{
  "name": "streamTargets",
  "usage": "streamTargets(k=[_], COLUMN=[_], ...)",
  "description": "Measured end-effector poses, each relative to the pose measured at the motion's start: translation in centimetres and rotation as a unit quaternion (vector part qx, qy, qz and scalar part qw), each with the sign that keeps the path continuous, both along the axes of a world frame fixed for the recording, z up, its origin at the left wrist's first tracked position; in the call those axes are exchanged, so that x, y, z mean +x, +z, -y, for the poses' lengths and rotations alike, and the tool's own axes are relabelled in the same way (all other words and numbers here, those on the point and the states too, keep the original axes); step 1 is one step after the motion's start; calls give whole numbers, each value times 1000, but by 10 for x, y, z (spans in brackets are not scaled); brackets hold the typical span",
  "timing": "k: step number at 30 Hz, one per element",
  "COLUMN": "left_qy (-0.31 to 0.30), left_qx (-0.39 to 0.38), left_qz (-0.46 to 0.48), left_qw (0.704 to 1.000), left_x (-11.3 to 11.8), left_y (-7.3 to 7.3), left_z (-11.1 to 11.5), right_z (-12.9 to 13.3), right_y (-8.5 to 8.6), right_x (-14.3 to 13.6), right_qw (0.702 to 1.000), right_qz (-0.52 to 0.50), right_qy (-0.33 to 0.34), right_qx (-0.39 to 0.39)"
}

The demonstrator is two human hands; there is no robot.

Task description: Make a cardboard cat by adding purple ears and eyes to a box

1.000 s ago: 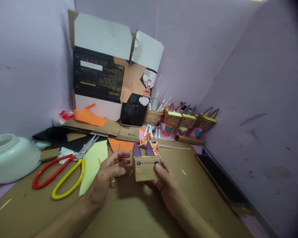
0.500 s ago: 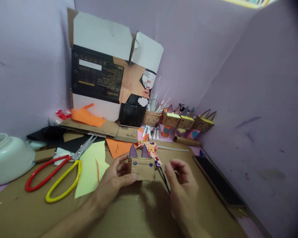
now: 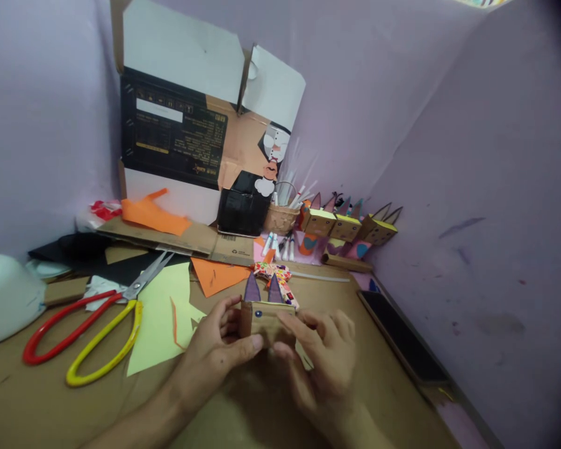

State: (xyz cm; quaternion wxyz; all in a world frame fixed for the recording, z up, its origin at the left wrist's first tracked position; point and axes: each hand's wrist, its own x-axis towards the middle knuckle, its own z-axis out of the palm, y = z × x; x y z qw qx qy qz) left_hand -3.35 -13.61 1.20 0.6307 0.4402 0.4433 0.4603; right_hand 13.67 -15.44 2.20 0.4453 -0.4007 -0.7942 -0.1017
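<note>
A small cardboard box head (image 3: pixel 267 321) with two purple pointed ears and a blue eye is upright near the front middle. My left hand (image 3: pixel 217 346) grips its left side, thumb on the front face. The index finger of my right hand (image 3: pixel 325 355) touches the upper right of the front face and covers the second eye. The thumb of that hand is near the lower right corner, with the fingers apart. Behind the box lies a floral patterned piece (image 3: pixel 273 270).
Large scissors (image 3: pixel 131 292) with red and yellow handles lie left by pale green paper (image 3: pixel 156 330). A dark phone-like slab (image 3: pixel 404 337) is right. Behind stand a printed carton (image 3: pixel 172 131), a marker basket (image 3: pixel 280 218) and several eared box figures (image 3: pixel 348 228).
My right hand has moved left onto the box face, where it was apart from it before. My left hand keeps its grip. The view has shifted slightly.
</note>
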Motion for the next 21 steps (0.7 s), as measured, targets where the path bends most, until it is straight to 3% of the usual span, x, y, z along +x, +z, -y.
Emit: streamTargets(k=[7, 21], left_qy=[-3, -5], left_qx=[4, 3], left_qz=[1, 3], left_qw=[1000, 1000], left_x=[0, -1], left_y=[-1, -1], left_z=[0, 0], right_z=[-4, -3], right_y=[2, 5], right_x=[-1, -4], right_qw=[995, 994], right_qz=[79, 93], right_qy=[41, 24], right_qx=[-38, -53])
